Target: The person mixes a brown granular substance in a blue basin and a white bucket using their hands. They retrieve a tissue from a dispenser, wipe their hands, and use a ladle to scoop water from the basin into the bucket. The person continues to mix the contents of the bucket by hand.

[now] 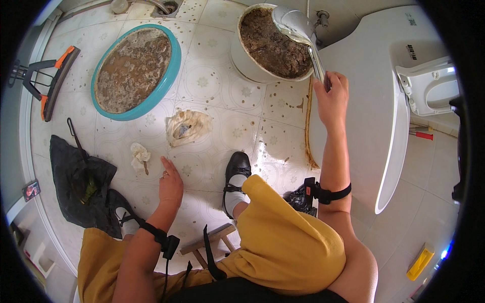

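My right hand (333, 91) grips the handle of a shiny metal ladle (293, 21), whose bowl is tilted above a white bucket (248, 64) full of dark brown, lumpy material. My left hand (171, 181) holds nothing; its fingers are apart, low over the tiled floor. Near its fingertips lie a crumpled, stained cloth (201, 127) and a small wad of tissue (140, 153) with a brown piece on it. Farther off, a teal-rimmed basin (175, 68) holds cloudy brown liquid with scum and lumps.
A white toilet (356, 94) stands right of the bucket. A black plastic bag (72, 189) and a floor squeegee (57, 81) lie at left. A floor drain (168, 8) with a hose is at the top. A wooden stool (212, 238) is below me. Brown drops spot the tiles.
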`<action>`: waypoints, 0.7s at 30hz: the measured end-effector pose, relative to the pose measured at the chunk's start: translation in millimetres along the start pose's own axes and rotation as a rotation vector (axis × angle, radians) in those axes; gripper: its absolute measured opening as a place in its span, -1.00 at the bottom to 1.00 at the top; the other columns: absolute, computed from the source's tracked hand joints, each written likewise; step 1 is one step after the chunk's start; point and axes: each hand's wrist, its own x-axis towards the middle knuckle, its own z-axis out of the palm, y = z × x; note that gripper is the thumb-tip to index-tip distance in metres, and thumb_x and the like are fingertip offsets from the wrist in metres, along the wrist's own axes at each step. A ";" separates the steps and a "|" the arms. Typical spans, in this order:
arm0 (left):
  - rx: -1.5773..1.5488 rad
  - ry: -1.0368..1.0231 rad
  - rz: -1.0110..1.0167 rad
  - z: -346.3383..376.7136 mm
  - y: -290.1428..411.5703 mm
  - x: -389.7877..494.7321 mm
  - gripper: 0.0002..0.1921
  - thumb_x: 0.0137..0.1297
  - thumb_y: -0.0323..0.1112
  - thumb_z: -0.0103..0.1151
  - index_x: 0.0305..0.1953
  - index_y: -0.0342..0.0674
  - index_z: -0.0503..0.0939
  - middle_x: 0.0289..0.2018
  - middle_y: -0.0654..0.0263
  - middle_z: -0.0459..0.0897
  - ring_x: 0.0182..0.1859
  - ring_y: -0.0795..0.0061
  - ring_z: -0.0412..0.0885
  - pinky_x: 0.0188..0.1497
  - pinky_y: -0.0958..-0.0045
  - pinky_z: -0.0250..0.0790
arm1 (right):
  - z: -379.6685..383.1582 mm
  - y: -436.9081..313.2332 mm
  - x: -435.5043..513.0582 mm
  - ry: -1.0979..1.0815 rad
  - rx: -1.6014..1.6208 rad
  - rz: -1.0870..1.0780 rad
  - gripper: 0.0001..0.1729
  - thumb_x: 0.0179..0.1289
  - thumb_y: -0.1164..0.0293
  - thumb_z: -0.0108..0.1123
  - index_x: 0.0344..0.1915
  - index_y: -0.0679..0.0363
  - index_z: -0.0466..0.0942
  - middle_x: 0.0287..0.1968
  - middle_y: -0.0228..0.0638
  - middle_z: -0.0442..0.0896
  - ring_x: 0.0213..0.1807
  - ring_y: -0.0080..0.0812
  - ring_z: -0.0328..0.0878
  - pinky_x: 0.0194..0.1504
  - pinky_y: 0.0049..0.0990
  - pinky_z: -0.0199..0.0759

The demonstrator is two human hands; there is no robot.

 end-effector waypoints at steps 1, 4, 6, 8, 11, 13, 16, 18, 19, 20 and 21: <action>0.001 -0.001 0.000 -0.4 0.1 -0.2 -0.34 0.32 -0.50 0.04 0.42 -0.63 0.18 0.47 -0.50 -0.06 -0.05 0.39 0.69 -0.05 0.52 0.60 | 1.7 -0.1 1.9 0.011 0.004 -0.011 -0.57 0.29 0.28 0.33 -0.01 0.42 0.58 0.05 -0.08 0.50 -0.09 -0.17 0.52 -0.04 -0.31 0.43; 0.037 0.025 0.009 -1.3 -0.3 -1.1 -0.34 0.32 -0.50 0.05 0.42 -0.62 0.18 0.47 -0.51 -0.06 -0.05 0.39 0.69 -0.05 0.53 0.59 | 4.7 1.3 6.1 0.017 -0.007 0.017 -0.53 0.29 0.32 0.32 0.05 0.47 0.56 0.05 -0.16 0.51 -0.13 -0.36 0.51 -0.05 -0.40 0.44; 0.053 0.025 0.019 -1.6 -0.7 -1.6 -0.34 0.32 -0.51 0.05 0.42 -0.63 0.18 0.47 -0.51 -0.06 -0.04 0.39 0.69 -0.05 0.53 0.59 | 4.7 3.5 7.3 0.030 0.007 0.030 -0.55 0.29 0.30 0.34 0.03 0.44 0.57 0.06 -0.12 0.50 -0.13 -0.26 0.52 -0.06 -0.35 0.45; 0.075 0.003 0.033 -1.5 -0.9 -1.9 -0.34 0.32 -0.51 0.05 0.42 -0.63 0.18 0.47 -0.52 -0.05 -0.03 0.38 0.69 -0.05 0.53 0.59 | 2.9 6.1 7.0 0.042 0.009 0.043 -0.55 0.29 0.30 0.35 0.02 0.43 0.58 0.06 -0.10 0.50 -0.14 -0.21 0.53 -0.07 -0.32 0.46; 0.080 0.009 0.024 -1.1 -0.8 -1.2 -0.34 0.32 -0.51 0.06 0.41 -0.63 0.18 0.47 -0.52 -0.05 -0.02 0.38 0.69 -0.05 0.52 0.60 | -0.7 9.1 3.5 0.038 -0.002 0.077 -0.56 0.29 0.30 0.35 0.02 0.43 0.58 0.06 -0.10 0.50 -0.14 -0.23 0.53 -0.07 -0.33 0.46; 0.032 0.022 0.015 -1.1 -0.8 -0.7 -0.34 0.32 -0.50 0.07 0.41 -0.63 0.19 0.46 -0.52 -0.05 -0.03 0.38 0.69 -0.05 0.52 0.60 | -2.6 9.8 -0.1 0.011 0.004 0.132 -0.56 0.30 0.30 0.35 0.02 0.43 0.58 0.05 -0.10 0.50 -0.14 -0.23 0.53 -0.08 -0.34 0.45; 0.022 0.026 0.016 -1.7 -0.8 -0.9 -0.34 0.32 -0.50 0.07 0.41 -0.63 0.19 0.46 -0.52 -0.04 -0.04 0.38 0.69 -0.06 0.52 0.60 | -3.2 9.0 -4.0 0.019 -0.011 0.063 -0.57 0.30 0.31 0.34 0.01 0.44 0.57 0.04 -0.11 0.49 -0.16 -0.24 0.52 -0.09 -0.33 0.45; 0.023 0.026 0.020 -2.5 -1.0 -1.3 -0.34 0.32 -0.50 0.07 0.41 -0.63 0.19 0.46 -0.52 -0.04 -0.04 0.37 0.69 -0.06 0.52 0.60 | -2.8 7.9 -3.3 0.049 -0.031 0.004 -0.57 0.31 0.32 0.34 0.01 0.44 0.57 0.04 -0.11 0.49 -0.16 -0.26 0.51 -0.09 -0.34 0.44; 0.023 0.026 0.021 -2.8 -1.1 -1.5 -0.34 0.32 -0.51 0.07 0.41 -0.63 0.19 0.46 -0.52 -0.05 -0.04 0.37 0.69 -0.06 0.52 0.60 | -2.4 7.3 -2.0 0.061 -0.040 -0.019 -0.57 0.31 0.32 0.34 0.01 0.45 0.57 0.04 -0.11 0.49 -0.16 -0.26 0.51 -0.09 -0.34 0.44; 0.044 0.029 0.021 -3.1 -1.1 -1.4 -0.34 0.31 -0.51 0.07 0.41 -0.63 0.19 0.46 -0.52 -0.05 -0.05 0.37 0.68 -0.06 0.52 0.60 | -2.6 7.0 -0.5 0.059 -0.026 0.000 -0.57 0.31 0.32 0.34 0.01 0.45 0.57 0.04 -0.11 0.49 -0.16 -0.27 0.51 -0.09 -0.34 0.44; 0.018 0.028 0.018 -3.2 -1.1 -1.3 -0.34 0.31 -0.51 0.07 0.41 -0.63 0.19 0.46 -0.52 -0.05 -0.05 0.37 0.68 -0.06 0.52 0.60 | -2.8 6.8 1.4 0.058 -0.011 0.017 -0.57 0.31 0.32 0.34 0.01 0.45 0.57 0.04 -0.11 0.49 -0.16 -0.27 0.51 -0.09 -0.35 0.44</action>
